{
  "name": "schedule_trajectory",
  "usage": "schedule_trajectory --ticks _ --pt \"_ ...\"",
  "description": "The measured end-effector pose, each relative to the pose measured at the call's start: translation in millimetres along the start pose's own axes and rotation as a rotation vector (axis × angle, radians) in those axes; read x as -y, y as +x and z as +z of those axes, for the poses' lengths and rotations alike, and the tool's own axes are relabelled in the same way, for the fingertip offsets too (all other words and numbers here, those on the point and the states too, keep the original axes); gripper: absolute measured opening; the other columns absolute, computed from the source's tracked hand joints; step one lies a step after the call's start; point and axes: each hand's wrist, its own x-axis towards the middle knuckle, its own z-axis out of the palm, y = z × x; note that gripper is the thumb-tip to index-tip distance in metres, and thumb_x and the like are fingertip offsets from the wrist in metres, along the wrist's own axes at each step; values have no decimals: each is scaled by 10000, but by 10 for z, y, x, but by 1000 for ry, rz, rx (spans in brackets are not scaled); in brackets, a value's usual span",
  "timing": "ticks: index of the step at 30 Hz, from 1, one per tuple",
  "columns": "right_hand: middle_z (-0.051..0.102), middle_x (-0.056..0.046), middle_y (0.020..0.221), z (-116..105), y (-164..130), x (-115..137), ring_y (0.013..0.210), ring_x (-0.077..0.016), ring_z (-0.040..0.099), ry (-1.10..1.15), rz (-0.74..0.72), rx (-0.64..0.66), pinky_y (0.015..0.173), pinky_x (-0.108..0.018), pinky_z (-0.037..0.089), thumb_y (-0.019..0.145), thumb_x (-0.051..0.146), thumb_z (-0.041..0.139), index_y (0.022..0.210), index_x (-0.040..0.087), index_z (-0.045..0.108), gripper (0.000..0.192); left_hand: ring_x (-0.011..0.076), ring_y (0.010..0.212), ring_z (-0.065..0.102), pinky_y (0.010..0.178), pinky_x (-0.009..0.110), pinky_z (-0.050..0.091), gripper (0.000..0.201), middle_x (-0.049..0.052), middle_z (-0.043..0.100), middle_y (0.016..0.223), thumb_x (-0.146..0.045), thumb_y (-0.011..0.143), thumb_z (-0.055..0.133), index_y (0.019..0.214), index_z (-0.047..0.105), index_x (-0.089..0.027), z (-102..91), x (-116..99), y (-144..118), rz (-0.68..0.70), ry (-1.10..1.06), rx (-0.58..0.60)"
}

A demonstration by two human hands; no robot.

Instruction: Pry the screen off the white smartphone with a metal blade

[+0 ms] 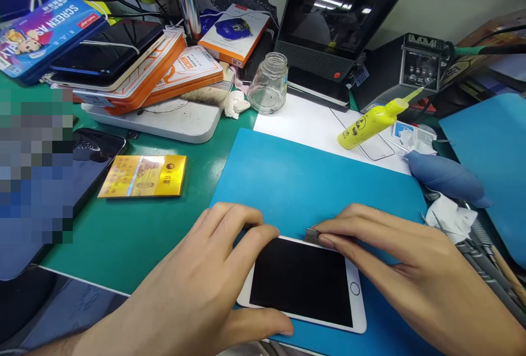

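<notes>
A white tablet (302, 282) with a dark screen lies flat on a blue mat (308, 181) near the front edge. My left hand (197, 290) grips its left end, fingers over the far left corner and thumb under the near edge. My right hand (411, 274) pinches a small grey metal blade (313, 235) and presses it against the tablet's far edge.
A yellow squeeze bottle (372, 122), a glass jar (269, 83), a gold box (143, 176), stacked screen-protector boxes (135, 71) and a black monitor (337, 11) stand behind. A blue air blower (446, 175) and metal tools (489, 268) lie at the right.
</notes>
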Motion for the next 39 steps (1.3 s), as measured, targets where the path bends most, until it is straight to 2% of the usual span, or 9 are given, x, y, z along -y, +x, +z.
schedule_trajectory --ticks 6,10,17,23,26,31,34,37,39 --pt "786 82 989 -43 49 -23 882 -117 756 169 208 110 767 -219 554 1089 397 663 964 382 841 218 295 1167 613 946 438 577 845 81 607 1320 -608 845 951 1437 487 -224 33 14 -26 -28 7 4" --pt "778 52 1050 -44 46 -24 958 -146 749 214 227 119 819 -262 562 1098 411 661 990 375 844 216 300 1181 611 961 445 574 812 79 602 1316 -592 856 946 1432 501 -233 60 27 -68 -24 -4 4" --pt "764 82 1035 -58 17 40 917 -81 738 54 119 108 775 -197 543 1143 361 584 1062 319 772 208 279 1110 631 911 418 573 822 56 612 1249 -559 822 980 1415 512 -235 60 22 -35 -16 1 -11" --pt "766 22 958 20 -118 25 805 -113 733 -215 -167 -35 701 -248 546 1117 219 577 1105 246 760 185 272 1039 659 856 413 610 900 48 649 1195 -527 708 1059 1377 538 -226 32 4 -29 -16 2 -34" --pt "774 21 934 51 -119 14 764 -108 731 -244 -196 -77 682 -244 545 1102 190 579 1093 241 773 201 277 991 681 815 422 627 901 46 668 1152 -541 671 1070 1333 544 -230 41 4 -18 -13 -7 -44" --pt "780 75 989 15 5 8 880 -90 755 58 87 39 755 -184 567 1110 335 622 1027 321 781 180 306 994 688 803 452 620 923 50 668 1135 -467 654 1067 1367 524 -248 89 0 -12 -56 -12 -58" --pt "761 63 1016 -8 59 -7 904 -125 742 182 250 92 763 -223 564 1092 452 669 979 385 821 201 305 1028 674 829 447 611 899 52 653 1149 -465 674 1050 1374 525 -259 108 3 -31 -65 -14 -52" --pt "739 12 1043 0 59 -24 929 -170 720 227 288 63 764 -266 553 1071 512 691 970 393 854 225 301 1053 658 848 440 602 883 54 640 1179 -469 700 1039 1395 532 -266 113 17 -47 -71 -21 -44" --pt "732 5 992 16 42 -31 863 -170 698 247 316 46 717 -269 539 1057 533 708 1092 398 849 198 299 1047 660 844 439 605 884 54 640 1179 -474 707 1042 1397 532 -259 108 26 -45 -56 -17 -38"
